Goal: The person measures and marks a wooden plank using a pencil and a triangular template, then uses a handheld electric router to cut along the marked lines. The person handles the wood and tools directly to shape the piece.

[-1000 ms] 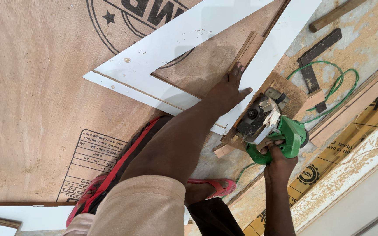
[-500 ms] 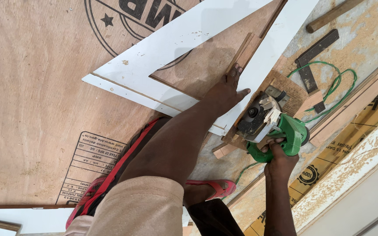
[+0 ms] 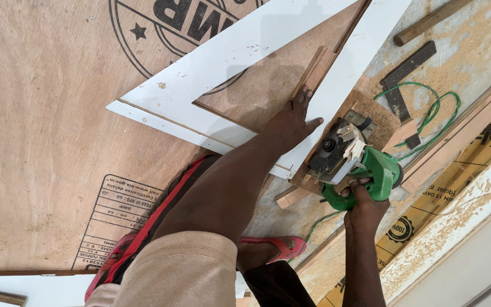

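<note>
The left hand (image 3: 292, 122) lies flat and spread, fingers splayed and pressing down on the white board strip (image 3: 348, 74) where it meets a second white strip (image 3: 223, 62), the two forming a pointed frame on the plywood sheet (image 3: 46, 113). Its fingertips touch a thin wooden batten (image 3: 313, 71) that lies along the inner edge of the strip. The right hand (image 3: 365, 202) is closed around the green handle of a power router (image 3: 353, 159), gripping it firmly; the tool sits on a small plywood base plate (image 3: 370, 111) just beside the outer edge of the strip, close to the left hand.

As a judgement, the trimming along this strip looks to be near its lower end: the tool stands by the corner where the strips join, and most of the strip's length runs away toward the top edge of the sheet. Whether that length is already worked cannot be told, though sawdust (image 3: 473, 34) covers the floor to the right.

Farther out, a dark metal square (image 3: 404, 79) and a loop of green cord (image 3: 439, 113) lie in the sawdust, with a wooden stick (image 3: 433, 20) beyond. A foot in a red sandal (image 3: 279, 247) rests at the sheet's lower edge.
</note>
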